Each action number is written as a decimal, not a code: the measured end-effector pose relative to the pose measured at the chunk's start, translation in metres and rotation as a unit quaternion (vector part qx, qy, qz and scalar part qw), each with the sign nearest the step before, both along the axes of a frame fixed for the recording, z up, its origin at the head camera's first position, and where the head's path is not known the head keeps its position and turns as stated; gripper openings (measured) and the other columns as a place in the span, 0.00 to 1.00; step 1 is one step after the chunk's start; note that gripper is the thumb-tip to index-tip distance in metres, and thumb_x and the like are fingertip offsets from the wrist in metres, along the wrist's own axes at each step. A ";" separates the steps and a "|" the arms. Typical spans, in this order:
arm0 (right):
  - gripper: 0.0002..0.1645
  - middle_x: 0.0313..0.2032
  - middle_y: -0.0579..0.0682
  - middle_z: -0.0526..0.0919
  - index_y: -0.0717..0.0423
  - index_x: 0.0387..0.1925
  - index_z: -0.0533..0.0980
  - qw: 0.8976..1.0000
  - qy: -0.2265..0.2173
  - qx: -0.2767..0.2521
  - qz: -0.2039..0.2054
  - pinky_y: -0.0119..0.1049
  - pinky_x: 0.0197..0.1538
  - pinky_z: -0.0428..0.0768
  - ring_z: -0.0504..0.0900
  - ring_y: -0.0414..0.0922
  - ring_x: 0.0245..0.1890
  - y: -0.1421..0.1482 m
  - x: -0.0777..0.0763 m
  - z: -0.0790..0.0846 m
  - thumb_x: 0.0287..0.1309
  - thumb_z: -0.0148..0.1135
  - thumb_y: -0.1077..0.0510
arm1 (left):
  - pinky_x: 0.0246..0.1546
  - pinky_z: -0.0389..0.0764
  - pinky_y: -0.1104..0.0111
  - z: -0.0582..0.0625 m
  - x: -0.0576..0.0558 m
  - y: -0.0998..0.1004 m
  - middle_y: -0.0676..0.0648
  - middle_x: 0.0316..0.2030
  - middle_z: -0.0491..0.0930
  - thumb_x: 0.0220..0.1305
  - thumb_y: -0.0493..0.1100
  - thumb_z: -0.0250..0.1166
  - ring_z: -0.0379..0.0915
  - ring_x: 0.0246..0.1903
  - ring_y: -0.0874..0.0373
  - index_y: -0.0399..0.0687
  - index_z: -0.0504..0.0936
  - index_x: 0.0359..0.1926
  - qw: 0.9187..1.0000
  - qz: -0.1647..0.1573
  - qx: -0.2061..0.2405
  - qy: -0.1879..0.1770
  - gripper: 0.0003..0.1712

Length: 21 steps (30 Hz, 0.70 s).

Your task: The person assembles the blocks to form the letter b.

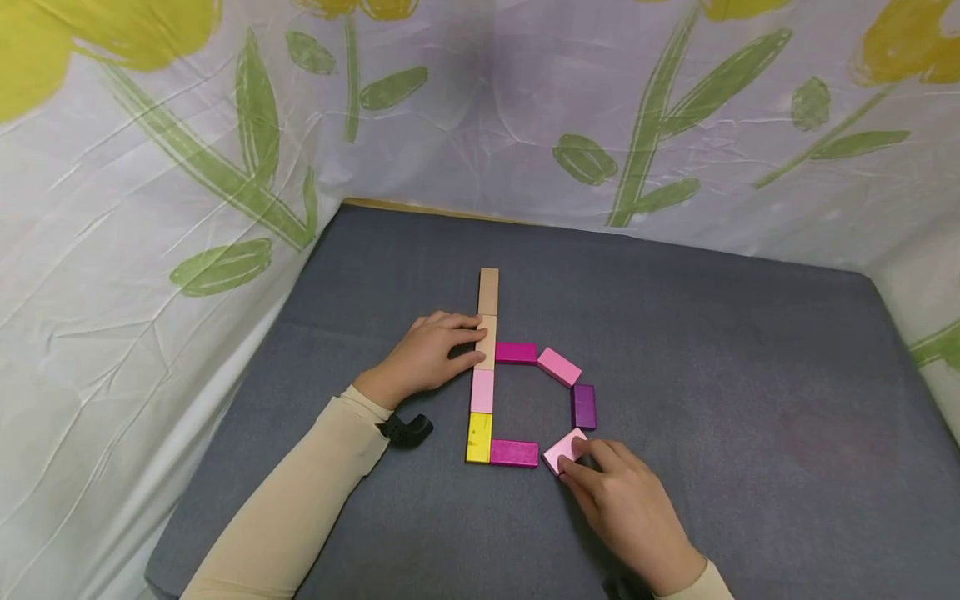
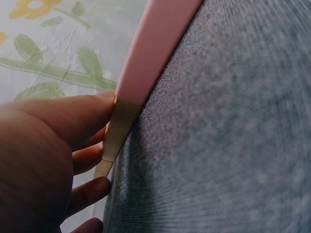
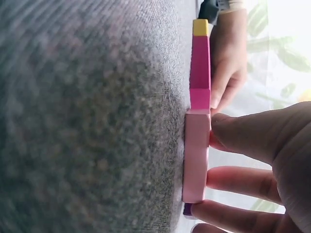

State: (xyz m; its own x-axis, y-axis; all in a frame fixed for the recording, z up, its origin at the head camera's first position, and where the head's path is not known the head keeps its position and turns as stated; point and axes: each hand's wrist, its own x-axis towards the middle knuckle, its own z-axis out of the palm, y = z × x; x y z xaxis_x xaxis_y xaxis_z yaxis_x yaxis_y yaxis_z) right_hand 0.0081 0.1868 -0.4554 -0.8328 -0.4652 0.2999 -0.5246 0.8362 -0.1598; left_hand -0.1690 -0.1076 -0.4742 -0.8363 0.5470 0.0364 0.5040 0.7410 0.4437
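Flat coloured blocks form a "b" outline. A column holds two bare-wood blocks (image 1: 488, 292), a light pink block (image 1: 482, 392) and a yellow block (image 1: 479, 438). Its loop has two magenta blocks (image 1: 516, 353), a pink block (image 1: 558, 366), a purple block (image 1: 583, 407) and a pale pink block (image 1: 559, 451). My right hand (image 1: 630, 512) pinches that pale pink block, slanted at the loop's lower right, its thumb and fingers near the ends. My left hand (image 1: 427, 354) rests its extended fingertips on the lower wood block; in the left wrist view, the thumb (image 2: 87, 114) touches near the pink joint.
The blocks lie on a dark grey cloth-covered table (image 1: 750, 375). Behind it and at the left hangs a white sheet (image 1: 480, 167) with painted yellow flowers and green leaves. A black strap (image 1: 407, 431) sticks out from the left wrist above the table.
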 end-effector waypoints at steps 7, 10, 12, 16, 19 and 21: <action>0.19 0.44 0.50 0.87 0.48 0.42 0.92 1.000 0.004 -0.003 0.004 0.45 0.46 0.88 0.84 0.49 0.43 -0.003 -0.001 -0.001 0.45 0.86 0.60 | 0.69 0.66 0.45 -0.001 -0.002 -0.001 0.47 0.73 0.74 0.75 0.56 0.66 0.70 0.69 0.47 0.52 0.80 0.70 1.000 -0.004 0.000 0.005 0.29; 0.18 0.45 0.50 0.86 0.48 0.43 0.92 1.000 0.000 -0.006 0.005 0.46 0.46 0.88 0.84 0.49 0.44 -0.003 -0.001 -0.002 0.47 0.85 0.60 | 0.69 0.66 0.45 -0.001 -0.002 -0.001 0.47 0.73 0.74 0.75 0.56 0.66 0.69 0.70 0.47 0.51 0.80 0.70 1.000 -0.006 0.002 0.005 0.29; 0.17 0.45 0.50 0.86 0.48 0.43 0.92 1.000 -0.001 -0.006 0.005 0.46 0.46 0.88 0.84 0.49 0.44 -0.003 -0.001 -0.003 0.48 0.84 0.59 | 0.69 0.66 0.46 -0.001 -0.002 -0.001 0.48 0.73 0.74 0.75 0.56 0.66 0.69 0.70 0.47 0.52 0.80 0.70 1.000 -0.007 0.002 0.004 0.28; 0.15 0.46 0.50 0.86 0.48 0.43 0.92 1.000 -0.003 -0.008 0.005 0.46 0.47 0.88 0.84 0.49 0.45 -0.003 -0.001 -0.004 0.50 0.83 0.57 | 0.69 0.66 0.46 -0.002 -0.002 -0.001 0.48 0.72 0.74 0.75 0.56 0.66 0.70 0.69 0.47 0.51 0.80 0.70 1.000 -0.006 0.002 0.004 0.29; 0.15 0.47 0.51 0.86 0.48 0.43 0.92 1.000 -0.006 -0.008 0.002 0.47 0.47 0.88 0.84 0.50 0.46 -0.003 -0.001 -0.004 0.51 0.83 0.57 | 0.69 0.66 0.45 -0.003 -0.002 -0.001 0.48 0.72 0.74 0.75 0.56 0.66 0.70 0.69 0.47 0.51 0.80 0.70 1.000 -0.007 0.004 0.006 0.29; 0.15 0.47 0.51 0.86 0.47 0.43 0.92 1.000 -0.008 -0.007 0.001 0.47 0.47 0.88 0.85 0.50 0.46 -0.003 -0.001 -0.004 0.52 0.82 0.56 | 0.69 0.66 0.45 -0.004 -0.002 -0.002 0.48 0.72 0.74 0.75 0.56 0.66 0.70 0.69 0.47 0.51 0.80 0.70 1.000 -0.007 0.004 0.008 0.29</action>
